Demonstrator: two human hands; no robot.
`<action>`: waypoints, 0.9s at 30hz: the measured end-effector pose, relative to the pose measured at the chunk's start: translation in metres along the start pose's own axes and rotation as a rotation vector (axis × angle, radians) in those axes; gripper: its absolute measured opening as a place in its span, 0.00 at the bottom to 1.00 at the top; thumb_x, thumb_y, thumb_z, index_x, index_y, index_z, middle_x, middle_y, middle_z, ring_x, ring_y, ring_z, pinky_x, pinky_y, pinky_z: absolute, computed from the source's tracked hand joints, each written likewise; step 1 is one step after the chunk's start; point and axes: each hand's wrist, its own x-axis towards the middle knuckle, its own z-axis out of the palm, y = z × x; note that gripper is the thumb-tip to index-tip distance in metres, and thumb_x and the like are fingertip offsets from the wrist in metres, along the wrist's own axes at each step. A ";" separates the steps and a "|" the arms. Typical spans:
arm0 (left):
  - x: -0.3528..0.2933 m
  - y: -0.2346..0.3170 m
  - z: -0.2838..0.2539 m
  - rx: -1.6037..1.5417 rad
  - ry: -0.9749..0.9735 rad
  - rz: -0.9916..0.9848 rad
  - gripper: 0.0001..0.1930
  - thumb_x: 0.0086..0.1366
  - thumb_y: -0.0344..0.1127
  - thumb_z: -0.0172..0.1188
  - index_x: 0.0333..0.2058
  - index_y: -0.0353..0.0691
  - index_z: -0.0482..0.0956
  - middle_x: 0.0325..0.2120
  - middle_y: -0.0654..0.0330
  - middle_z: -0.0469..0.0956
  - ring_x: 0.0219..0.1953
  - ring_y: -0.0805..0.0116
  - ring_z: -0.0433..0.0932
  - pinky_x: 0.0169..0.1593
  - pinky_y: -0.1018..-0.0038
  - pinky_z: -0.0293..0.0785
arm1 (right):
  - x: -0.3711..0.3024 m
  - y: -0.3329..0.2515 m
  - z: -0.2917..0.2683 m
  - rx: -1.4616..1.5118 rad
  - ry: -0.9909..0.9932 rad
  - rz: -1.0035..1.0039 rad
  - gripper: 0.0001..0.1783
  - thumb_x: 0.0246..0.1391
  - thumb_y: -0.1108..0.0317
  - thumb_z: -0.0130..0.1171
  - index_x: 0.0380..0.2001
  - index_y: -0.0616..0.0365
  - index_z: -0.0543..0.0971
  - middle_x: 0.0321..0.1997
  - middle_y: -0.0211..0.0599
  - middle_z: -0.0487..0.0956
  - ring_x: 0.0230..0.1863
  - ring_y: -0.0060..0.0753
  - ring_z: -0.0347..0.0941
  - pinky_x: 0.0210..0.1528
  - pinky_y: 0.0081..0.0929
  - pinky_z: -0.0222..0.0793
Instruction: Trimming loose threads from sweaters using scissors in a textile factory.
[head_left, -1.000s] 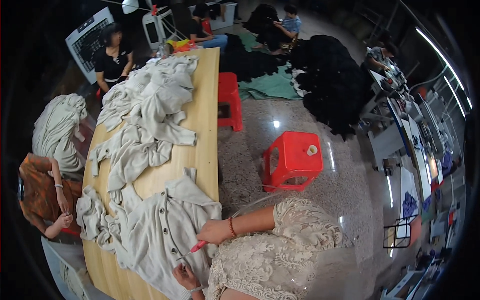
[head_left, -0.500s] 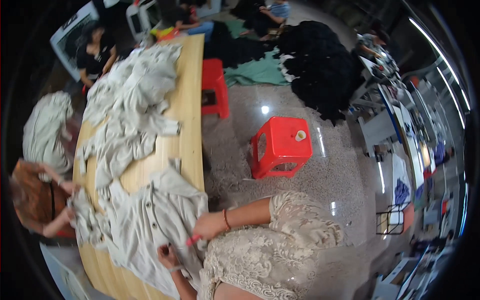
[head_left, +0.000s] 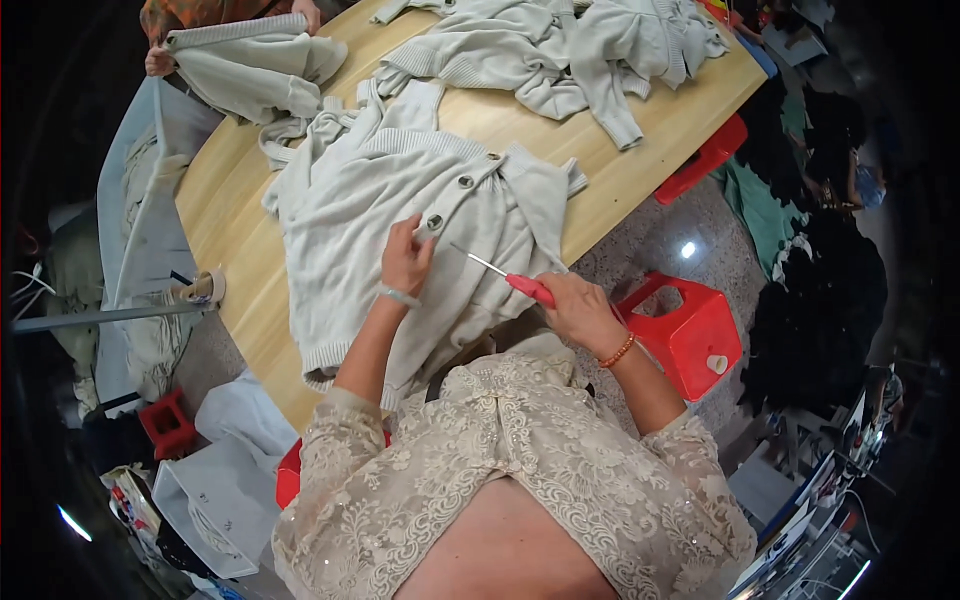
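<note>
While the pale cardigan (head_left: 350,235) lies on the desk (head_left: 255,290), left hand (head_left: 407,260) pinching its button band (head_left: 450,201), right hand (head_left: 583,312) gripping a red-handled tool (head_left: 528,289), it should handle light, soft and stretchy, best held at that firmer band.

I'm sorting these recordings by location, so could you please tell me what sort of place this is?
Probably a garment workshop: pale knitted garments lie spread across a wooden table, and a large black heap, seemingly fabric, covers part of the floor.
</note>
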 end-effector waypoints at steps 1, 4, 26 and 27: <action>0.010 -0.002 0.006 0.033 -0.060 -0.027 0.25 0.53 0.29 0.65 0.51 0.39 0.71 0.37 0.55 0.74 0.28 0.63 0.73 0.34 0.71 0.73 | 0.005 0.000 -0.001 -0.004 -0.001 -0.004 0.08 0.52 0.67 0.55 0.36 0.54 0.71 0.30 0.43 0.77 0.37 0.49 0.75 0.38 0.46 0.70; 0.027 -0.017 0.025 0.087 -0.172 -0.071 0.20 0.50 0.31 0.67 0.43 0.37 0.75 0.34 0.54 0.75 0.31 0.59 0.75 0.37 0.68 0.73 | 0.019 -0.003 -0.008 -0.014 -0.046 0.046 0.08 0.53 0.65 0.55 0.34 0.56 0.72 0.29 0.46 0.78 0.36 0.52 0.76 0.37 0.48 0.70; 0.102 0.002 0.097 0.047 -0.391 -0.173 0.07 0.50 0.30 0.63 0.29 0.37 0.78 0.24 0.54 0.78 0.28 0.60 0.78 0.36 0.69 0.74 | 0.079 0.078 -0.058 -0.011 -0.317 0.137 0.13 0.54 0.57 0.56 0.33 0.55 0.75 0.31 0.50 0.79 0.38 0.56 0.76 0.38 0.50 0.68; 0.102 0.002 0.097 0.039 -0.401 -0.178 0.06 0.50 0.30 0.63 0.28 0.37 0.78 0.24 0.54 0.78 0.28 0.60 0.77 0.36 0.69 0.74 | 0.080 0.081 -0.064 -0.002 -0.322 0.141 0.14 0.54 0.56 0.56 0.34 0.55 0.75 0.31 0.50 0.79 0.38 0.56 0.76 0.39 0.50 0.68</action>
